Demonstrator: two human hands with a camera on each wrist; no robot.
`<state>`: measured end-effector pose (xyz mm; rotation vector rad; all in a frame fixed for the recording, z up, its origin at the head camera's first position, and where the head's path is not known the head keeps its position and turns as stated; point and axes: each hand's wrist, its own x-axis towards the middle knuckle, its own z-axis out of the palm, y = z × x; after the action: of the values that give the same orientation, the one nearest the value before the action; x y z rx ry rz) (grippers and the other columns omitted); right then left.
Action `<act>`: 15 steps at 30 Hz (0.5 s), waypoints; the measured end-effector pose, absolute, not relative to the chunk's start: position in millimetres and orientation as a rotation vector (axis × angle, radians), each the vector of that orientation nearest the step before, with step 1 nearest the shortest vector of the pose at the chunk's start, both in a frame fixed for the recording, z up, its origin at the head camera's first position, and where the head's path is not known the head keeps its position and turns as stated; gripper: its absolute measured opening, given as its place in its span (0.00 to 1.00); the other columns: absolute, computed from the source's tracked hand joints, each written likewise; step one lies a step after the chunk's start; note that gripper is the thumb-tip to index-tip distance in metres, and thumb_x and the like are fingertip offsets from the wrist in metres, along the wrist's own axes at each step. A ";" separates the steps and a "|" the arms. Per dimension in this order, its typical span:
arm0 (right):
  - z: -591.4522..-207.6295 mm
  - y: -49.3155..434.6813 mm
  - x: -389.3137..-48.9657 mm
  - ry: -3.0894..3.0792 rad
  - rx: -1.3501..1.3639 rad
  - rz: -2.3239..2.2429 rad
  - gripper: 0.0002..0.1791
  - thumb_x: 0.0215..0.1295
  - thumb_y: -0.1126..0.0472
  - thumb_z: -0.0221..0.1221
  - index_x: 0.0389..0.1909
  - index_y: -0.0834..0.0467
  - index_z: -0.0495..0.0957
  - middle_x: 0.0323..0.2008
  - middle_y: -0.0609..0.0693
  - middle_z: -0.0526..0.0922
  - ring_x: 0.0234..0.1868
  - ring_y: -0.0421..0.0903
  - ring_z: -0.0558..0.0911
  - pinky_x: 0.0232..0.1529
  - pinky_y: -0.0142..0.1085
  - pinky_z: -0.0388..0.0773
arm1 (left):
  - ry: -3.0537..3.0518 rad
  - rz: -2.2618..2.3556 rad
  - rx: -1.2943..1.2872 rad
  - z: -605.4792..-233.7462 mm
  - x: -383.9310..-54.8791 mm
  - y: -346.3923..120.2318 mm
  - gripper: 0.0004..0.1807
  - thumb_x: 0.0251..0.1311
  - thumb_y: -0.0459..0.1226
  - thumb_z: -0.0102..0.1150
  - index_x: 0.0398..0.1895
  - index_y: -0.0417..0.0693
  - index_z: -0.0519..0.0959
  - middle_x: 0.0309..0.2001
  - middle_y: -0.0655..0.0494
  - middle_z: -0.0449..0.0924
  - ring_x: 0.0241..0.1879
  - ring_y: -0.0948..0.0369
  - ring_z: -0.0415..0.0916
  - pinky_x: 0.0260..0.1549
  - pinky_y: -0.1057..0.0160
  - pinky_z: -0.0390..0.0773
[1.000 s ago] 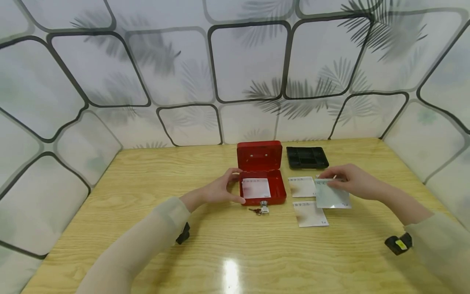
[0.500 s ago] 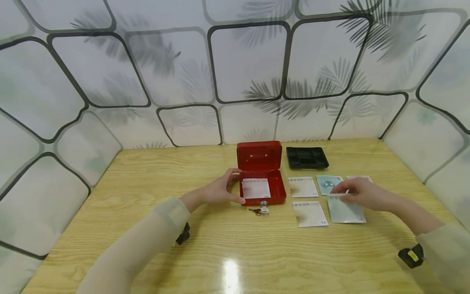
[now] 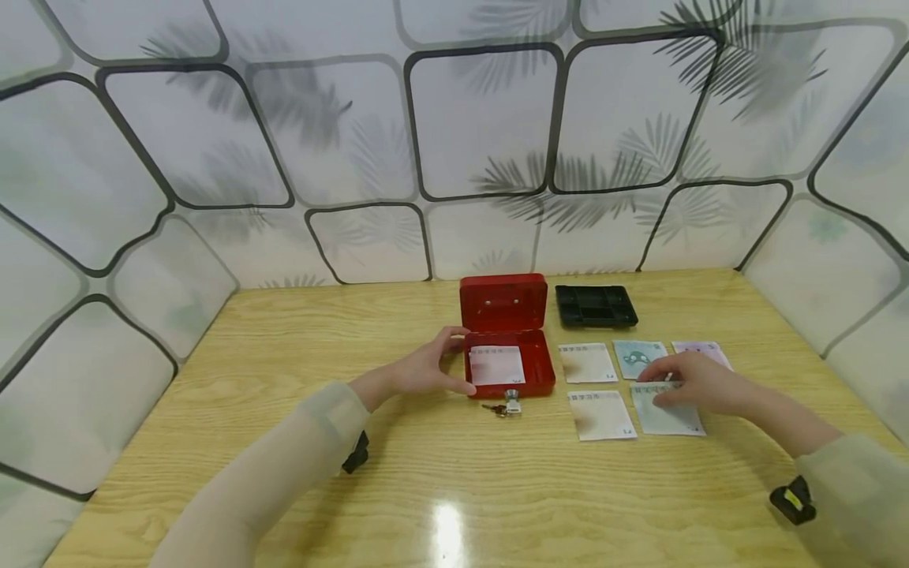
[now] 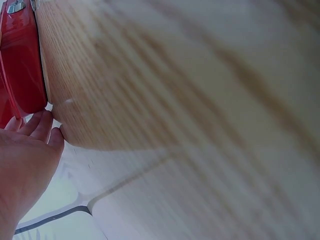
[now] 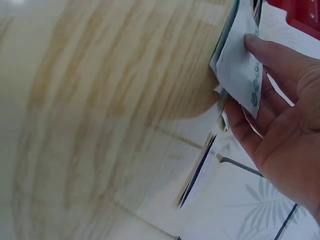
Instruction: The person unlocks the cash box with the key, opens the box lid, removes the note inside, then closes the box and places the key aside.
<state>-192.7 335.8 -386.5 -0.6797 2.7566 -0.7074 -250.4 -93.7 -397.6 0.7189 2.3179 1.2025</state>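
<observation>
My left hand [image 3: 424, 368] holds the left side of an open red cash box [image 3: 541, 359], thumb at the front corner and fingers toward the back. In the left wrist view, its fingertips touch the end of the cash box [image 4: 24, 70]. A pinkish play-money note [image 3: 497, 364] lies inside. My right hand [image 3: 703, 382] pinches the far edge of a pale green note [image 3: 670, 414] down at the tabletop. The right wrist view shows my thumb on the face of that note [image 5: 239, 72], fingers behind it. Several other notes lie beside it, including a blue one [image 3: 632, 355] and a purple one [image 3: 705, 349].
A black compartment tray [image 3: 596, 306] stands behind the notes, right of the box lid. A small padlock [image 3: 512, 403] with keys [image 3: 495, 410] is at the box's front. Two brownish-white notes lie between box and right hand. A patterned wall backs the wooden table [image 3: 319, 481].
My right hand has moved right and nearer with the green note and lowered it to the table, uncovering the blue and purple notes. The left hand has stayed at the box.
</observation>
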 end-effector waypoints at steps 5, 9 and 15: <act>-384.3 329.5 -189.9 2.824 -0.633 -0.624 0.17 0.51 0.58 0.73 0.42 0.57 0.84 0.39 0.47 0.84 0.38 0.44 0.78 0.39 0.41 0.75 | 2.320 1.209 0.721 -397.6 -249.8 -93.9 0.47 0.53 0.41 0.73 0.70 0.48 0.53 0.69 0.45 0.61 0.70 0.52 0.54 0.69 0.50 0.49; -381.4 325.5 -187.9 2.854 -0.593 -0.569 0.17 0.49 0.57 0.74 0.40 0.57 0.83 0.37 0.44 0.83 0.37 0.44 0.77 0.37 0.41 0.75 | 2.329 1.201 0.713 -396.7 -249.2 -93.9 0.47 0.53 0.42 0.73 0.70 0.48 0.53 0.69 0.46 0.61 0.70 0.53 0.54 0.69 0.50 0.49; -379.2 323.6 -186.7 2.861 -0.591 -0.561 0.17 0.49 0.57 0.74 0.40 0.56 0.83 0.37 0.42 0.83 0.36 0.41 0.76 0.35 0.38 0.74 | 2.323 1.196 0.713 -396.1 -249.4 -93.4 0.48 0.52 0.41 0.74 0.70 0.48 0.53 0.69 0.45 0.60 0.70 0.53 0.54 0.69 0.52 0.50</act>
<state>-186.7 323.6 -379.2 -0.5914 2.8607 -0.5609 -249.4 -93.4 -396.1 0.7125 2.3227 1.1956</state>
